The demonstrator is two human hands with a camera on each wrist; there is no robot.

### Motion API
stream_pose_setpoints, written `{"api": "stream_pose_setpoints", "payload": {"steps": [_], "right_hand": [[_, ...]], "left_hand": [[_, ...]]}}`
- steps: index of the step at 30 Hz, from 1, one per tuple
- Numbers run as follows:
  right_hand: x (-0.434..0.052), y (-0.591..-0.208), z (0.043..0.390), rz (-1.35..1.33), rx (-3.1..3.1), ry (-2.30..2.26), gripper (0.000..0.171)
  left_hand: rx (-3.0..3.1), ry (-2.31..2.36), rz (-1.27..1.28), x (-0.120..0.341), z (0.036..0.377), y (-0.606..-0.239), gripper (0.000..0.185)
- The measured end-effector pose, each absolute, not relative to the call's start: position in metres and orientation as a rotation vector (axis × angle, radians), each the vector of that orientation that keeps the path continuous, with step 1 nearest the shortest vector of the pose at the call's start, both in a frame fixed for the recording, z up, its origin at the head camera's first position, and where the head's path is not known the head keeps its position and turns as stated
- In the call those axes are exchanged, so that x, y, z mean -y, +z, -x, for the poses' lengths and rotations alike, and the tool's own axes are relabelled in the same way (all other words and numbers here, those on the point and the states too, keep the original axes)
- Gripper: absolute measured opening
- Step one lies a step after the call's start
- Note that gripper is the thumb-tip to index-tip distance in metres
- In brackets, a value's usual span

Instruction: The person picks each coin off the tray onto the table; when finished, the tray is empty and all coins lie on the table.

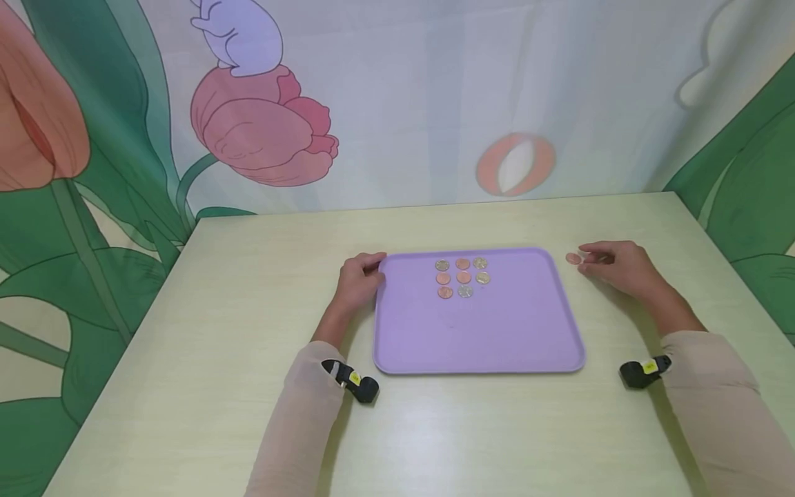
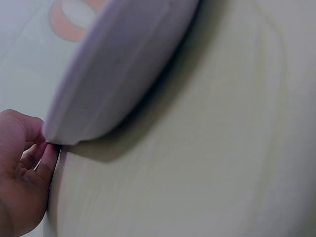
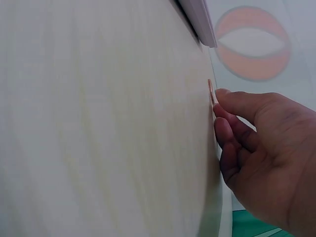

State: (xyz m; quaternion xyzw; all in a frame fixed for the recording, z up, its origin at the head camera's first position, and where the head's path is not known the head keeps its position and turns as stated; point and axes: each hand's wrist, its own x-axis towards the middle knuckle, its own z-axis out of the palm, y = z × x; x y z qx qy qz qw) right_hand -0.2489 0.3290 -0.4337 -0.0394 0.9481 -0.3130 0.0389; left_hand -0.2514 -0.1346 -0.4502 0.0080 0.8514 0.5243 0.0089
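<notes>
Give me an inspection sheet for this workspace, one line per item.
Surface: pale table, faint grain.
Job's things: lilac tray holding eight coins, some copper-coloured, some paler, in rows of three, three and two; a copper-coloured coin outside, beyond the tray's right edge.
Clutter: nothing seen.
Left hand: grips the tray's far left corner.
Right hand: fingertips at the outside coin; whether they pinch it, cannot tell.
Cables: nothing seen.
Surroundings: backdrop printed with flowers, leaves and a ball; a black device on each wrist.
</notes>
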Motion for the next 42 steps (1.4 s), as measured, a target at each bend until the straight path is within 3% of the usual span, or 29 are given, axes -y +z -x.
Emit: {"api": "stream_pose_setpoints", "payload": {"steps": [7,14,42], "right_hand": [[-0.32,-0.426,0.241,0.151,-2.895,-1.008,0.049],[-0.297,-0.413,0.232,0.377,-2.875,-1.158,0.033],[-0.213,-0.407,0.247,0.54,-2.663,-1.161,0.031]], "left_hand": [[-2.664,1.625,-0.022,0.134,0.251,-0.45,0.048],[-2.673,1.624,-0.02,0.134,0.251,-0.45,0.048],[-2.672,1.643,0.021,0.132,0.251,-0.451,0.046]]}}
